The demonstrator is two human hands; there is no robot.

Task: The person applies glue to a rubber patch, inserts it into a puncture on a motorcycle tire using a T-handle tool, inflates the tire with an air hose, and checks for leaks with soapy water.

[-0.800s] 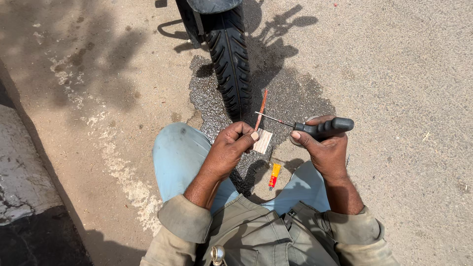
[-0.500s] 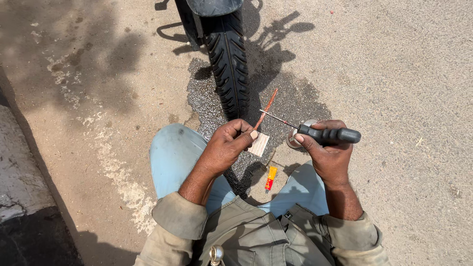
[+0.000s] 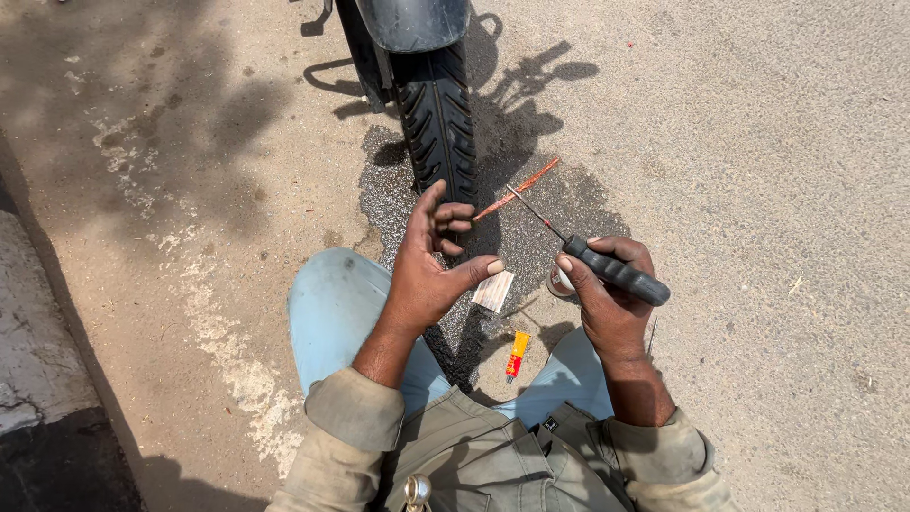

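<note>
1. The reddish rubber strip [image 3: 517,189] sits threaded on the thin metal shaft of the tool [image 3: 588,256], its long axis slanting up and away to the right, with its lower end at the left hand's fingertips.
2. The left hand [image 3: 431,261] is open, thumb spread wide, its curled fingers touching the strip's near end.
3. The right hand [image 3: 607,303] is wrapped round the tool's black handle, shaft pointing up-left toward the left hand.
4. The left hand is nearer the strip.
5. Just beyond the left hand stands the tyre [image 3: 438,118], upright.
6. Below the hands lie a small paper piece [image 3: 494,290] and an orange tube [image 3: 517,353]; bare ground lies to the right.
</note>
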